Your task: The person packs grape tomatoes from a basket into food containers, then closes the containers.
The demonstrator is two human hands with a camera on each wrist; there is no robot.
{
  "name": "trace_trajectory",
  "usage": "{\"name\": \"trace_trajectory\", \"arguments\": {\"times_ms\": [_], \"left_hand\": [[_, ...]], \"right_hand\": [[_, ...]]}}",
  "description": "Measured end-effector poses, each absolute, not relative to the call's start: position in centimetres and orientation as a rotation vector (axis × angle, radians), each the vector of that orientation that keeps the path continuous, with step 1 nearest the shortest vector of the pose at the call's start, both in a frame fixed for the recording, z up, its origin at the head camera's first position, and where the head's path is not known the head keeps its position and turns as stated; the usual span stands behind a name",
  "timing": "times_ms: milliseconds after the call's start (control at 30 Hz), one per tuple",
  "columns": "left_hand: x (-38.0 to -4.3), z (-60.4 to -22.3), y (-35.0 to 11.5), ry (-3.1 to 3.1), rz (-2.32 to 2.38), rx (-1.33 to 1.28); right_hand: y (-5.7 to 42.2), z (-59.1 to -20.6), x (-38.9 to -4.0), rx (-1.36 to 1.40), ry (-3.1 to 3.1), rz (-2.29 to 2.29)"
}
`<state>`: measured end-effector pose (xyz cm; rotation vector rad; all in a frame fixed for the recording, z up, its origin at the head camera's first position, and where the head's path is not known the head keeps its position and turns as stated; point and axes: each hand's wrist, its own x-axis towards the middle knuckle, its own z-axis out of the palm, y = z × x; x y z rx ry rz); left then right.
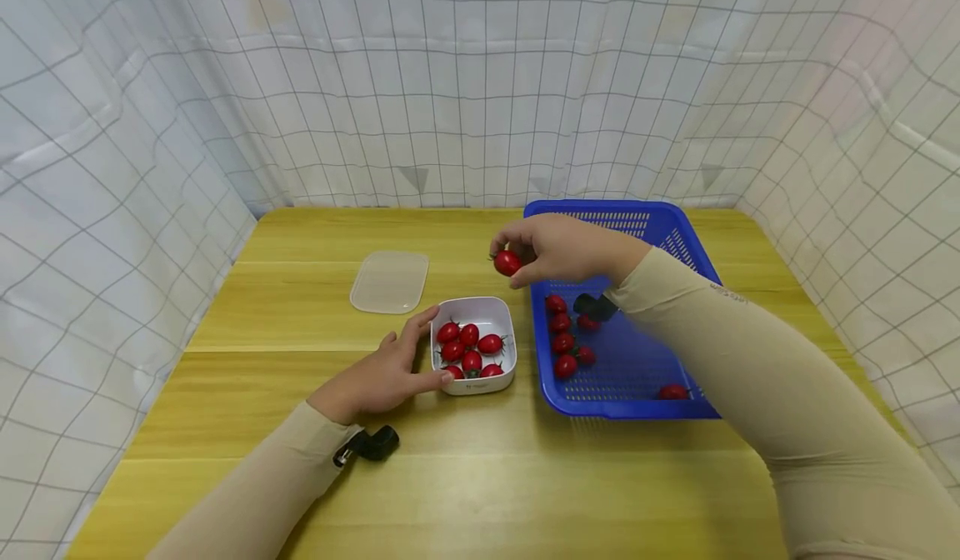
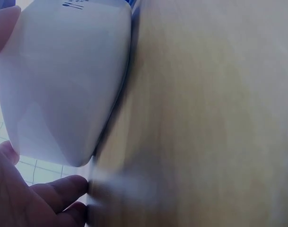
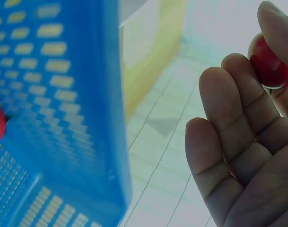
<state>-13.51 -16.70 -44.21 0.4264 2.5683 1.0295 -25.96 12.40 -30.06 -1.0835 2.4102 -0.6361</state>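
A small white square container (image 1: 491,385) holds several red cherry tomatoes (image 1: 471,361) with green stems. My left hand (image 1: 378,385) holds it at its left side, thumb over the front corner and index finger at the back corner. In the left wrist view the container's smooth wall (image 2: 63,80) sits between thumb and index finger; the other fingers are off it. My right hand (image 1: 564,247) pinches one cherry tomato (image 1: 507,262) between thumb and fingers, above the table beside the basket. Its remaining fingers are spread in the right wrist view.
A blue slotted basket (image 1: 630,408) stands at right, partly under my right arm, with several cherry tomatoes (image 1: 564,342) mostly along its left side. A translucent lid (image 1: 389,282) lies behind the container on the wooden table (image 1: 480,477). White checked curtains (image 1: 480,85) surround the table.
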Motion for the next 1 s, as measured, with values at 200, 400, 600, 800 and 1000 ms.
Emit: {"name": "trace_trajectory", "arguments": {"times_ms": [200, 400, 600, 800, 1000], "left_hand": [[-13.5, -44.0, -16.6, 2.559, 1.047, 0.426], [-13.6, -43.9, -16.7, 2.569, 1.058, 0.437], [-13.5, -43.5, -16.8, 2.558, 1.039, 0.430], [-13.5, -43.1, -16.8, 2.563, 1.009, 0.422], [-13.6, -43.2, -16.9, 2.559, 0.997, 0.410]], "right_hand": [[10.5, -30.1, -25.3, -1.131, 2.383, -0.622], [9.4, -30.2, -24.9, -1.163, 2.349, -0.624], [8.6, -30.5, -24.8, -1.195, 2.302, -0.619], [8.2, -30.7, -24.8, -1.202, 2.288, -0.597], [8.0, -30.9, -24.9, -1.204, 2.265, -0.591]]}}
